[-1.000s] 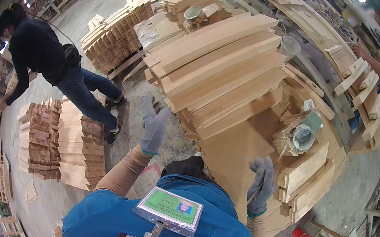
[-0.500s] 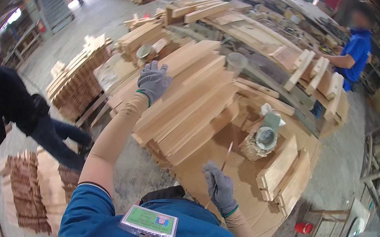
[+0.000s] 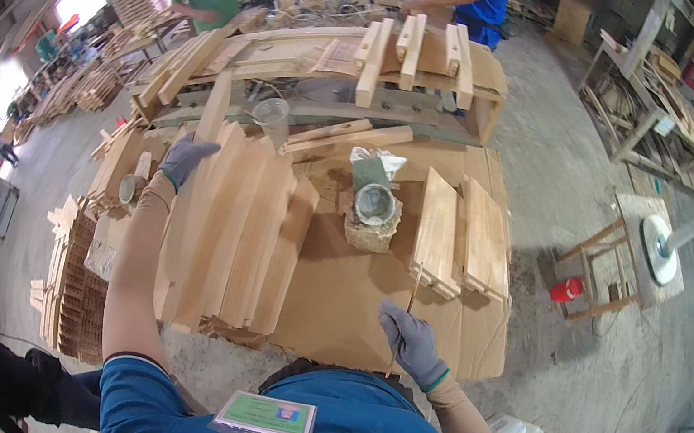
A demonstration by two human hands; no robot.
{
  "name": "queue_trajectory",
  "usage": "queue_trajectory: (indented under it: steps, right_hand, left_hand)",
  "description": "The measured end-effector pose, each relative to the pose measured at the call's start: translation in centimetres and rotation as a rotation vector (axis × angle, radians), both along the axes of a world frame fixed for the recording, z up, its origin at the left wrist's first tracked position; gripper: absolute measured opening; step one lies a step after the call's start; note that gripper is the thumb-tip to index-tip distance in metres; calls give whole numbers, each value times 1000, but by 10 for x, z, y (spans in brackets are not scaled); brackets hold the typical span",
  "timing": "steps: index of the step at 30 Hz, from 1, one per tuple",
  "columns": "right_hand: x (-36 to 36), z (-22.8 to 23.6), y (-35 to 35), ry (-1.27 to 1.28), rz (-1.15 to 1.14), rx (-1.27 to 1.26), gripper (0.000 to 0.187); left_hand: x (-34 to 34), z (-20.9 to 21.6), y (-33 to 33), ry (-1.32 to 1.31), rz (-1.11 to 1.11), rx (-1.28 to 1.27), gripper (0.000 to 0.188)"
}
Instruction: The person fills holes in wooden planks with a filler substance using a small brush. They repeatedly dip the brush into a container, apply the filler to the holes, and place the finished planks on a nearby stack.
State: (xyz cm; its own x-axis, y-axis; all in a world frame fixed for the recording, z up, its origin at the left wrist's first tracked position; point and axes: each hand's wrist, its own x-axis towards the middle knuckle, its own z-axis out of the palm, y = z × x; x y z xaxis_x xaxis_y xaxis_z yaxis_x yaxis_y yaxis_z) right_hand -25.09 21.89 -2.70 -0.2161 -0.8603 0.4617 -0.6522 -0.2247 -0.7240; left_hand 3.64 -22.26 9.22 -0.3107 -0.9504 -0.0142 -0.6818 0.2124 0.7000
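Note:
At the left side of the row of pale wooden boards [image 3: 246, 227], my gloved left hand [image 3: 186, 160] has its fingers closed over the edge of one wooden board [image 3: 216, 108]. That board's far end sticks out beyond the others. My gloved right hand [image 3: 412, 347], near the front of the cardboard-covered table [image 3: 340, 312], grips a thin stick [image 3: 416, 291] pointing away from me; whether its tip has bristles is too small to tell. Beyond that hand, an open tin [image 3: 374, 206] sits on a rough block [image 3: 369, 237]. Two joined wood pieces [image 3: 438, 232] [image 3: 484, 240] lie to the right.
Across the far side runs a bench [image 3: 299, 62] with upright wood pieces and a clear plastic cup [image 3: 272, 115] near it. Stacked wood [image 3: 68, 289] stands left. A fan [image 3: 663, 246] and red container [image 3: 567, 290] are right. Two co-workers stand beyond; another person is at lower left.
My view has turned rightward. My left hand went from lying spread on the boards to closing over the leftmost board's edge. My right hand still holds the stick.

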Motion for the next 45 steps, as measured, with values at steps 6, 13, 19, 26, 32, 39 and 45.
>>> queue_trajectory:
  steps: [6,13,19,26,32,39,45]
  right_hand:
    - [-14,3,-5,1,-77,-10,21]
    - [-26,0,-10,-26,-128,25,21]
    - [-37,-3,-15,-322,-127,45,33]
    - [-76,12,-32,-457,-288,-6,25]
    - [-80,9,-52,-1154,-420,3,16]
    - [-78,-11,-103,-1291,-431,-25,14]
    - [-73,-59,-132,-965,-431,-147,14]
  left_hand:
    - [-95,-19,70,914,-363,384,40]
    - [-132,-77,157,1116,-420,469,60]
    - [-140,-115,159,1061,-450,604,65]
    - [-167,-126,123,1064,-268,1096,34]
    - [-220,-136,81,771,-250,896,30]
    - [-231,-159,50,611,-406,862,42]
    - [-245,-145,102,571,-338,672,52]
